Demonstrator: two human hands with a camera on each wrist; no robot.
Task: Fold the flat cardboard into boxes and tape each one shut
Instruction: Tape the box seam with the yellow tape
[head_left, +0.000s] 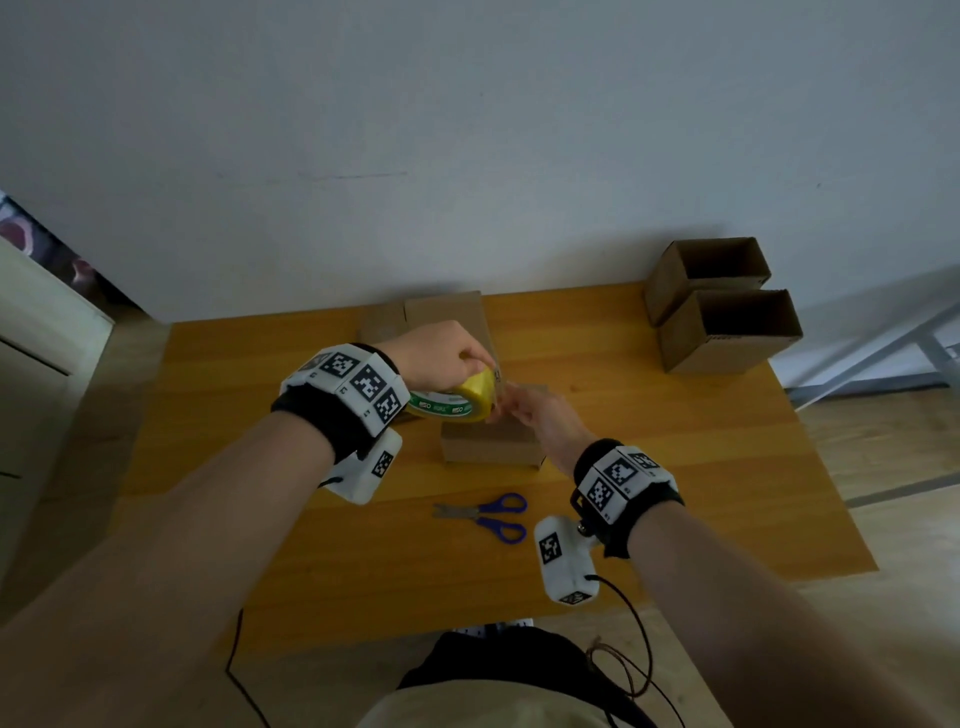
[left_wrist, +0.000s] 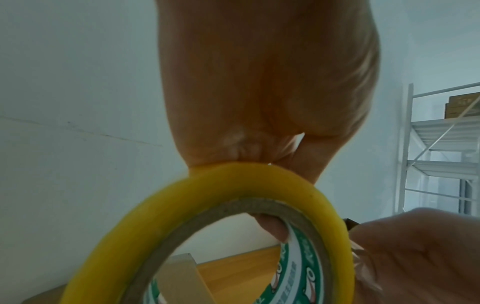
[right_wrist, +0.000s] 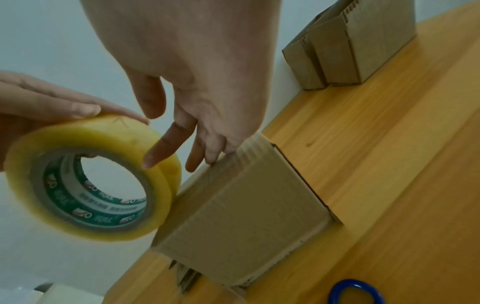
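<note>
Nearest the person, a pair of blue-handled scissors (head_left: 485, 515) lies flat on the wooden table (head_left: 675, 467), blades closed, apart from both hands; judged to be kept within reach for cutting the tape.

Beyond the scissors stands a small cardboard box (head_left: 491, 441), flaps folded down on top. The right wrist view shows ripples of clear tape over its far top edge, so the seam is judged partly taped; how far the strip runs cannot be told.

Above the box, the left hand (head_left: 441, 358) grips the yellow tape roll (head_left: 460, 400) on edge, thumb over the outer rim and a fingertip hooked inside the core. Held upright this way, the roll is judged free to feed tape along the seam.

The right hand (head_left: 540, 421) has its fingers extended. The index fingertip touches the roll's rim, and the other fingers rest at the box's far top edge, by the rippled tape. The left wrist view shows crinkled clear film beside this hand; whether it is pinched cannot be told.

Behind the hands, flat cardboard (head_left: 436, 317) lies on the table, not yet folded.

At the far right corner, two open boxes (head_left: 722, 306) stand touching; both appear empty.
</note>
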